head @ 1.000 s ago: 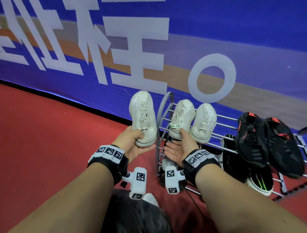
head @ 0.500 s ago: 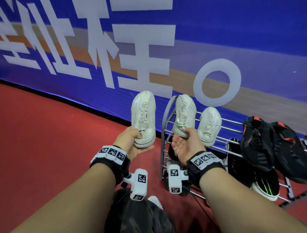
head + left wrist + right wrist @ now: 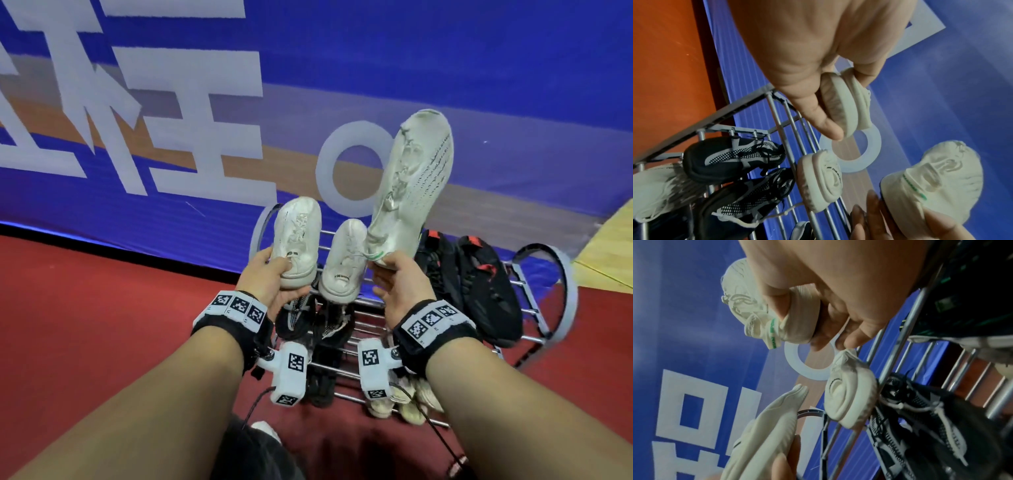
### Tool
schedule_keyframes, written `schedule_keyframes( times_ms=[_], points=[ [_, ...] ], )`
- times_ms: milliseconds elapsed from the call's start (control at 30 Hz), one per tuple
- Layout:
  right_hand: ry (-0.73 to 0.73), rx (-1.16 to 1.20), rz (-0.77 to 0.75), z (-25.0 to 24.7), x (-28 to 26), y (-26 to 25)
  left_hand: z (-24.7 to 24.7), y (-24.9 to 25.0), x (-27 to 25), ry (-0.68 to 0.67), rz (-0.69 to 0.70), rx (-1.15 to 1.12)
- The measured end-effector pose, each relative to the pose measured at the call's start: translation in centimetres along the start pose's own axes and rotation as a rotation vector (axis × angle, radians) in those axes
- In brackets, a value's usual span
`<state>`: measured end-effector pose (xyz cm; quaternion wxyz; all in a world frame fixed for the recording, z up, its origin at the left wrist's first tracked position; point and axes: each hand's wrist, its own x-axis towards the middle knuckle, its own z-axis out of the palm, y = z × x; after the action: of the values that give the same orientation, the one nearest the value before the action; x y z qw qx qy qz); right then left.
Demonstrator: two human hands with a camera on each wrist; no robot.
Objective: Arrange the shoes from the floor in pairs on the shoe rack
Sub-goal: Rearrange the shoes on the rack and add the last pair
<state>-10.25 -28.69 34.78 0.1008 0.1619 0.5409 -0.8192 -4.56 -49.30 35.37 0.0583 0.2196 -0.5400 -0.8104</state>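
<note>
My left hand (image 3: 287, 279) grips the heel of a small white sneaker (image 3: 298, 236), toe pointing up, over the left end of the metal shoe rack (image 3: 565, 274). The same sneaker (image 3: 846, 104) shows sole-side on in the left wrist view. A matching white sneaker (image 3: 346, 263) rests on the top shelf just right of it. My right hand (image 3: 387, 270) holds a larger white sneaker with a green heel tab (image 3: 411, 185) by its heel, lifted well above the shelf. In the right wrist view my thumb is tucked into that sneaker (image 3: 777, 318).
A black pair with red accents (image 3: 479, 284) fills the right of the top shelf. Black-and-white mesh shoes (image 3: 731, 155) sit on the shelf below and cream shoes (image 3: 404, 401) on the lowest one. A blue banner wall (image 3: 479, 68) stands behind; red carpet (image 3: 102, 308) lies to the left.
My right hand has lifted the green-tab sneaker off the top shelf, up and to the right. My left hand has carried its sneaker right, over the rack's left end.
</note>
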Motion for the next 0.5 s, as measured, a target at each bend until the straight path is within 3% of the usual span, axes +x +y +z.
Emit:
schedule_keyframes(
  times_ms=[133,300,500],
  points=[
    [0.068,0.034,0.001,-0.6,1.9,0.4,1.3,-1.9,2.8,0.056,-0.009,0.068],
    [0.053,0.093,0.082,-0.4,3.9,1.0,0.7,-2.9,5.2,0.144,-0.006,0.214],
    [0.039,0.087,0.096,0.0,4.5,1.1,-0.1,-2.9,6.7,0.191,0.100,0.872]
  ],
)
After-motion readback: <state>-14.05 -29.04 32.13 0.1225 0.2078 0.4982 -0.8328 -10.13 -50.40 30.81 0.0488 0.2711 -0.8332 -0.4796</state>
